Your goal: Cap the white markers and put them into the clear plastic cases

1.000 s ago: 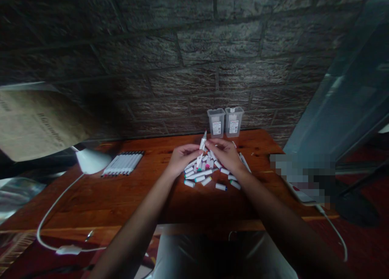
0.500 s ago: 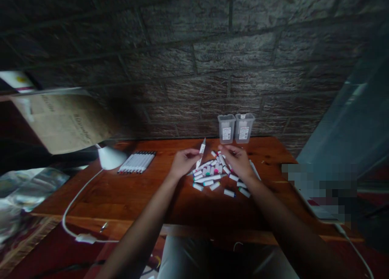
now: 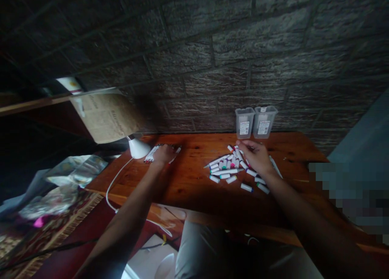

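Note:
My left hand (image 3: 164, 154) is closed at the right end of a row of white markers (image 3: 150, 154) on the left of the table. A white marker (image 3: 175, 156) slants beside its fingers, which hold it. Part of the row is covered by this hand. My right hand (image 3: 257, 154) hovers over the back of a heap of loose white marker caps (image 3: 232, 164) with coloured ends. Its thumb and index finger are pinched together, and whatever lies between them is too small to make out. Uncapped markers (image 3: 225, 172) lie among the caps.
Two clear plastic boxes (image 3: 244, 124) with labels stand at the back against the stone wall (image 3: 188, 60). A lamp with a paper shade (image 3: 105, 116) and white base (image 3: 139, 148) stands at the left, its cord (image 3: 112, 182) hanging over the table edge.
My left hand has carried a marker from beside the heap leftward to the row. My right hand stays by the caps. The view has turned left.

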Action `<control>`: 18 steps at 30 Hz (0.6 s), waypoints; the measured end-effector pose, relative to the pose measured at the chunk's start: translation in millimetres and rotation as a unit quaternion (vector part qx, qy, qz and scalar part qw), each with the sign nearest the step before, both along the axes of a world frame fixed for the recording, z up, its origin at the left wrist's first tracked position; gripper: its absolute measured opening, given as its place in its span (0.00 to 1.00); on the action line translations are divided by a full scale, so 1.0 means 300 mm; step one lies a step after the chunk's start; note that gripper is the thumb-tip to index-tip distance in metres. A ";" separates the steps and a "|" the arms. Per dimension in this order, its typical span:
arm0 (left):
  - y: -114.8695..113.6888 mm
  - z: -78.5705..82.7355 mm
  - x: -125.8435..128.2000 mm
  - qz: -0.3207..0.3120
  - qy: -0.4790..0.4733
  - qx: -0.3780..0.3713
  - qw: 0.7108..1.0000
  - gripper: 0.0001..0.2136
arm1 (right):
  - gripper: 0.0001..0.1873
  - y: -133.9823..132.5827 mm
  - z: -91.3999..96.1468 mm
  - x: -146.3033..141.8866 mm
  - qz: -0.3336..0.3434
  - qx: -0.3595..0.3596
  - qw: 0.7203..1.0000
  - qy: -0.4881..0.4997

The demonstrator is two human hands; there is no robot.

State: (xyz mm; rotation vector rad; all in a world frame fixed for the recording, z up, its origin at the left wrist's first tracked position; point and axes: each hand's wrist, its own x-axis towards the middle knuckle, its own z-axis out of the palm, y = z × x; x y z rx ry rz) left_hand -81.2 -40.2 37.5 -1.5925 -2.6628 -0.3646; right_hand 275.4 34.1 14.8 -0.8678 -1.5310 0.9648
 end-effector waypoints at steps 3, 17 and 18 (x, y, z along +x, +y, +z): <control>-0.011 -0.007 -0.044 0.042 0.025 -0.029 0.998 0.11 | 0.18 0.010 -0.010 0.004 -0.005 0.020 1.000 -0.014; -0.104 0.031 -0.350 0.088 0.066 0.000 0.994 0.17 | 0.18 0.011 -0.009 0.013 -0.017 0.072 0.995 -0.062; -0.120 0.031 -0.372 0.092 0.064 -0.006 0.994 0.17 | 0.18 0.008 -0.007 0.013 -0.017 0.073 0.995 -0.066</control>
